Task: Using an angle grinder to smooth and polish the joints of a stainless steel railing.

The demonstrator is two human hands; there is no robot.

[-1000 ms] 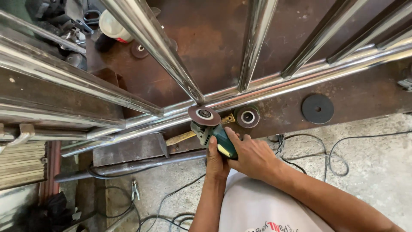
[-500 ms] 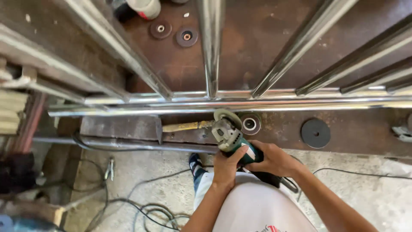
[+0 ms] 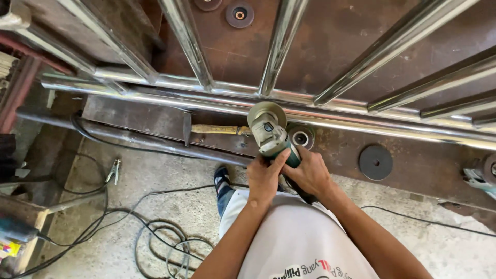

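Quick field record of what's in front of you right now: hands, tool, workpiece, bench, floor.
left hand: gripping the angle grinder body from the left
right hand: gripping the grinder's rear handle
angle grinder: green and grey, disc against the frame's lower rail
steel tube frame: polished tubes, lying flat on the workbench
workbench: rusty steel plate
hammer: wooden handle, left of the grinder
spare discs: loose on the bench
cables: looped on the concrete floor

A green and grey angle grinder (image 3: 273,137) points away from the person, body nearly level; its round disc (image 3: 266,111) rests against the shiny steel rail (image 3: 361,120) of a gate frame.
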